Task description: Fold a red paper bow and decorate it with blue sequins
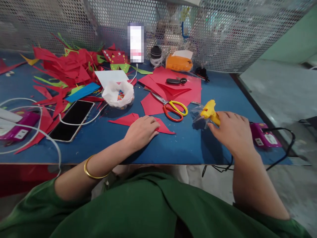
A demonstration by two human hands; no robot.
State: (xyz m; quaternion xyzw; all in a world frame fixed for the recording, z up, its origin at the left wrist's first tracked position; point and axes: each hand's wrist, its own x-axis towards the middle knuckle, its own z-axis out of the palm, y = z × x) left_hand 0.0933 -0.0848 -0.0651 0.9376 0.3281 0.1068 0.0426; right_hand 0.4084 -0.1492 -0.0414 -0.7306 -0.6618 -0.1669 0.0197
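Observation:
My left hand (142,132) lies on a folded piece of red paper (125,119), its fingers curled together and pressing it to the blue table. The paper's pointed ends stick out on both sides of the hand; its middle is hidden. My right hand (232,130) is wrapped round a yellow hot glue gun (210,110), whose nozzle points left over a crumpled clear plastic bag (196,114). Between the hands, a little farther back, lie scissors (177,109) with one red and one yellow handle. Sheets of red paper (153,104) are under their blades.
Paper scraps (71,64) heap at the back left. A plastic-lined bowl (118,96) holds small colourful bits. Nearby lie a phone (73,120), white cables and a purple power strip (264,135). Behind are a lit screen (136,43), a thread spool (156,54) and an orange packet (178,62).

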